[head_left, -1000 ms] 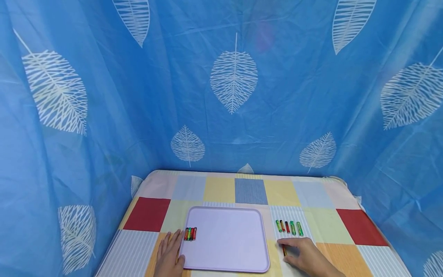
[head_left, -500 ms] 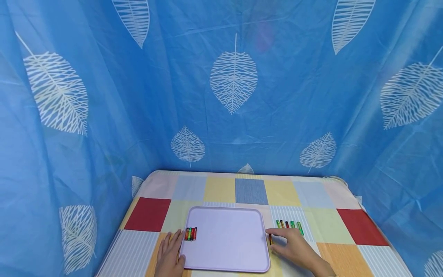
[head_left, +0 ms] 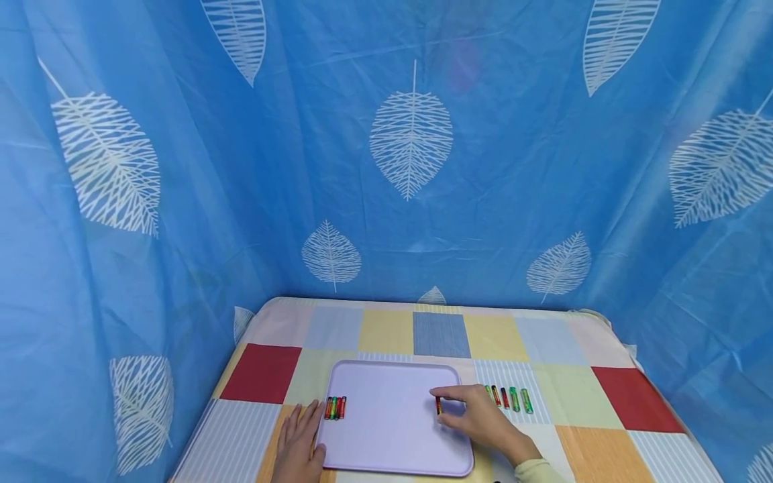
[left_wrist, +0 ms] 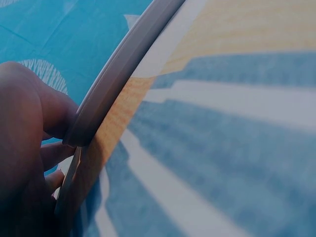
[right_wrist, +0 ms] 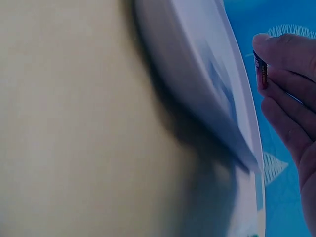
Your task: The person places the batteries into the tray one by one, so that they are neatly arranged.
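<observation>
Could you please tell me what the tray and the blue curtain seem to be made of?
The tray looks like matte plastic, from its even lilac colour and rounded rim. The blue curtain may be plastic film or coated fabric, slightly shiny: its creases catch light.

A blue curtain printed with white leaves hangs behind and on both sides of a multicoloured patchwork cloth.

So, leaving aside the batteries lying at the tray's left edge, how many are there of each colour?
Green batteries: 3
Red batteries: 3, counting the held one in the right hand
Total: 6
</observation>
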Demonstrator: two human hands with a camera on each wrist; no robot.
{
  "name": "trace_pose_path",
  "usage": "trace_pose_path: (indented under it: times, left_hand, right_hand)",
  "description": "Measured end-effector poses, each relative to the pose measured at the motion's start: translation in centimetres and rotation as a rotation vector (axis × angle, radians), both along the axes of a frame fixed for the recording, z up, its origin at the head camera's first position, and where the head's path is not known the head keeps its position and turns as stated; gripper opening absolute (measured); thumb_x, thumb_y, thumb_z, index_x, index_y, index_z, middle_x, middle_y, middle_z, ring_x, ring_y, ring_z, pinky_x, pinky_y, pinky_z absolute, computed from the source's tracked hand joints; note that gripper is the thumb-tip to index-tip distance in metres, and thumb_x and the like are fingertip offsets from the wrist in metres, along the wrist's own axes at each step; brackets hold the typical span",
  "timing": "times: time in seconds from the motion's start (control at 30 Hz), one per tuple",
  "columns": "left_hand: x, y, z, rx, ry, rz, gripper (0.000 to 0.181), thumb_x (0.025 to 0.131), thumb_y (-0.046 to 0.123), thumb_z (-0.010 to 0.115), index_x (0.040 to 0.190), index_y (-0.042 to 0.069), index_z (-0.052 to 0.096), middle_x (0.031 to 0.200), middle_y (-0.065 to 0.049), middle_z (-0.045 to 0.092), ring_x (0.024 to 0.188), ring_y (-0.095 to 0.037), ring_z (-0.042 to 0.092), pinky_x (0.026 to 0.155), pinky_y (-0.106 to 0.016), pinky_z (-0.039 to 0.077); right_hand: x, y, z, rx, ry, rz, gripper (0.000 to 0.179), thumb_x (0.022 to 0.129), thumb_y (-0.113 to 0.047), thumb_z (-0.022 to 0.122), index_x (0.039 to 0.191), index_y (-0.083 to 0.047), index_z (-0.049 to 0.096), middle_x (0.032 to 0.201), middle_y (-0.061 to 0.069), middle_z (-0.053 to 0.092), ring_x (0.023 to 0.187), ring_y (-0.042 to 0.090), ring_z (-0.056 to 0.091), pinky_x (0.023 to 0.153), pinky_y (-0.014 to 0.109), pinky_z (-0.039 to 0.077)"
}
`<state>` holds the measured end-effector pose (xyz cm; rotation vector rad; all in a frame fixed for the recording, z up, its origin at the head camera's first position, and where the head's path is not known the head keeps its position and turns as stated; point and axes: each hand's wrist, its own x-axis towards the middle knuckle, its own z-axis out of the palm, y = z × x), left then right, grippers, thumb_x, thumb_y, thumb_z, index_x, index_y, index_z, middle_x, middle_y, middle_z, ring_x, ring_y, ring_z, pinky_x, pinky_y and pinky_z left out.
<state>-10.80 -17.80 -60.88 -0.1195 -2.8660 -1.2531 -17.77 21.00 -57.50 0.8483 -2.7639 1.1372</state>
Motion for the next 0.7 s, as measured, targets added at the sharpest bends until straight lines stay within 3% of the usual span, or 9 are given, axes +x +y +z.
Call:
trace_pose_path:
  times: [0.33, 0.7]
  left_hand:
    - [0.1, 0.1, 0.1, 0.01, 0.001, 0.004, 0.073, 0.088, -0.003, 0.065, 0.159, -0.004, 0.051, 0.168, -0.03, 0.045, 0.16, -0.058, 0.018, 0.129, -0.078, 0.003]
    - [0.3, 0.2, -0.2, 0.022, 0.054, 0.011, 0.072, 0.087, -0.005, 0.064, 0.159, -0.003, 0.052, 0.167, -0.029, 0.046, 0.16, -0.057, 0.02, 0.128, -0.077, 0.006]
  right_hand:
    - [-1.1, -4.1, -1.0, -0.101, 0.048, 0.081, 0.043, 0.087, -0.01, 0.091, 0.128, -0.007, 0.081, 0.123, 0.004, 0.083, 0.115, 0.017, 0.079, 0.101, 0.035, 0.066]
    - [-1.7, -9.4, -0.2, -0.166, 0.037, 0.095, 0.041, 0.087, -0.007, 0.09, 0.127, -0.004, 0.081, 0.124, 0.007, 0.083, 0.115, 0.021, 0.08, 0.101, 0.036, 0.066]
